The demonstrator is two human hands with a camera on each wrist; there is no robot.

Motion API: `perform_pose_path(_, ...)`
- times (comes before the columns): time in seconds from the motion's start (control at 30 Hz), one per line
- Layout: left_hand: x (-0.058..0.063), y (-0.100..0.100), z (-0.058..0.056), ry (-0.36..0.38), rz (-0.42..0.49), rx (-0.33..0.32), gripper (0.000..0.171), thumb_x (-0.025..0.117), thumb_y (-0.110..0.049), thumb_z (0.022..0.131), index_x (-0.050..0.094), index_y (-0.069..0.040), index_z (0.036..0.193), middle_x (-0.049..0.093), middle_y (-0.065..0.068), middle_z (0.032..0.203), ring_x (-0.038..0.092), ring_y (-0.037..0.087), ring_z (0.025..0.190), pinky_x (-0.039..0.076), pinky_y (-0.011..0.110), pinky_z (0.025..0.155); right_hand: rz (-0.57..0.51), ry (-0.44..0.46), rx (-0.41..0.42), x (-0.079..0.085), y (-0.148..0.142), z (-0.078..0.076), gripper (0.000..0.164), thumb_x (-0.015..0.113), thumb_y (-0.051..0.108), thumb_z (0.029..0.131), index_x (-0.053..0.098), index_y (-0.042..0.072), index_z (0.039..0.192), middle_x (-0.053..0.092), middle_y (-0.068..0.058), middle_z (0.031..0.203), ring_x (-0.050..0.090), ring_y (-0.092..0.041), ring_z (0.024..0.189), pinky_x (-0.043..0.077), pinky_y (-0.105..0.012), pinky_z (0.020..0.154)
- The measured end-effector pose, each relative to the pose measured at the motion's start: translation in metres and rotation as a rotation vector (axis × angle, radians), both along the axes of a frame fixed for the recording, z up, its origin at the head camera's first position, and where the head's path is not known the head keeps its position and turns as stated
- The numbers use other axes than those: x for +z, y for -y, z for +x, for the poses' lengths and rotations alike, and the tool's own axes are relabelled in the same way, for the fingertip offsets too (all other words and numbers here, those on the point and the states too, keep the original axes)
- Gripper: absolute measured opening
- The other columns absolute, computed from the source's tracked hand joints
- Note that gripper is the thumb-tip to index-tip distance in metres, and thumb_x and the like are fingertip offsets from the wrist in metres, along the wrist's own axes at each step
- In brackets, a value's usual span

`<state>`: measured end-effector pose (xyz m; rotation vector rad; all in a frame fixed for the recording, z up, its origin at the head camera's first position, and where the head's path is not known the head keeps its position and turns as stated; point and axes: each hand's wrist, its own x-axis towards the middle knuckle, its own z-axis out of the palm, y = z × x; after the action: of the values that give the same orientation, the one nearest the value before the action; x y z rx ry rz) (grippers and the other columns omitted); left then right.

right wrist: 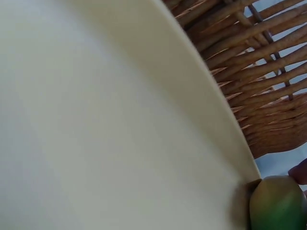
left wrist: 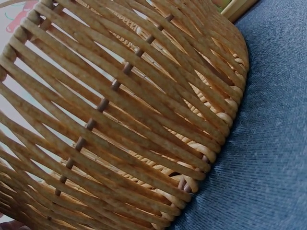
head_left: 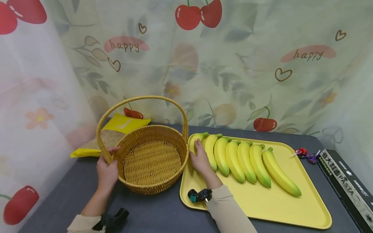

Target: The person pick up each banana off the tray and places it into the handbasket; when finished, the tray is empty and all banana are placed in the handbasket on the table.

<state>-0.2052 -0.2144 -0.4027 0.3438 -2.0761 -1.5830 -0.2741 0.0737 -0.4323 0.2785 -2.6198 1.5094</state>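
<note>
My left hand (head_left: 107, 170) grips the foot of the handle at the left rim of a round wicker basket (head_left: 151, 184). The basket holds nothing and stands on the dark tabletop; its woven side (left wrist: 120, 110) fills the left wrist view. At the left end of a yellow tray (head_left: 291, 213), my right hand (head_left: 202, 161) holds the leftmost banana (head_left: 194, 142), thumb on its left side and fingers on its right. That banana's greenish end (right wrist: 277, 203) shows low in the right wrist view. Several more bananas (head_left: 233, 160) lie side by side to the right.
Behind the basket on the left lies a yellow and brown bag (head_left: 107, 136). Wrapped lollipops (head_left: 307, 155) lie by the tray's right edge, beside a black pasta box (head_left: 346, 184). A printed curtain (head_left: 233, 64) hangs behind the table.
</note>
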Motion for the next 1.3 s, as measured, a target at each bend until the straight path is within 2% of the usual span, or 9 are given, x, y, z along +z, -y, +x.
perform_pose_path(0.13,0.000,0.000,0.000,-0.005,0.003,-0.004,0.045,0.037,0.016,0.078,0.057,0.001,0.116,0.059,0.014,0.117,0.046,0.021,0.124,0.031,0.024,0.096,-0.023,0.016,-0.023,-0.001,0.001,0.000,0.057,0.049,0.007,0.092,0.026,-0.011,0.141,0.015,-0.023,0.153,0.017,-0.038,0.140,0.017,-0.048,0.113)
perform_pose_path(0.37,-0.002,0.003,0.000,0.011,0.005,0.006,0.045,0.038,0.015,0.079,0.057,-0.001,0.116,0.059,0.011,0.116,0.046,0.019,0.123,0.030,0.023,0.095,-0.051,0.024,-0.081,-0.004,0.002,0.000,0.063,0.054,0.011,0.090,0.026,-0.009,0.142,0.018,-0.028,0.150,0.019,-0.040,0.139,0.019,-0.048,0.113)
perform_pose_path(0.57,-0.002,0.002,0.000,0.017,-0.002,0.000,0.045,0.038,0.015,0.081,0.057,-0.002,0.117,0.058,0.012,0.118,0.045,0.019,0.124,0.028,0.018,0.089,-0.031,-0.008,-0.090,-0.007,0.001,0.000,0.060,0.056,0.009,0.089,0.030,-0.007,0.141,0.026,-0.031,0.146,0.024,-0.043,0.136,0.022,-0.050,0.111)
perform_pose_path(0.73,-0.001,0.002,-0.001,0.017,-0.002,-0.004,0.045,0.037,0.015,0.081,0.057,-0.002,0.117,0.058,0.011,0.119,0.045,0.019,0.123,0.028,0.017,0.089,-0.006,-0.015,-0.074,-0.008,0.001,0.000,0.056,0.053,0.009,0.090,0.034,-0.002,0.141,0.034,-0.025,0.144,0.023,-0.043,0.136,0.021,-0.051,0.111)
perform_pose_path(1.07,-0.003,0.002,-0.001,0.005,0.009,-0.015,0.045,0.037,0.015,0.081,0.057,-0.002,0.117,0.058,0.010,0.118,0.045,0.019,0.124,0.027,0.019,0.089,0.042,-0.045,-0.105,-0.012,0.003,-0.003,0.057,0.059,0.014,0.089,0.038,0.002,0.140,0.038,-0.024,0.142,0.030,-0.044,0.133,0.026,-0.050,0.109)
perform_pose_path(1.3,-0.003,0.001,-0.001,0.005,0.007,-0.007,0.045,0.037,0.015,0.081,0.057,-0.002,0.117,0.058,0.011,0.118,0.046,0.018,0.122,0.028,0.017,0.089,0.080,-0.081,-0.146,-0.007,0.004,-0.001,0.052,0.063,0.012,0.085,0.047,0.002,0.134,0.034,-0.032,0.141,0.037,-0.045,0.128,0.033,-0.049,0.105)
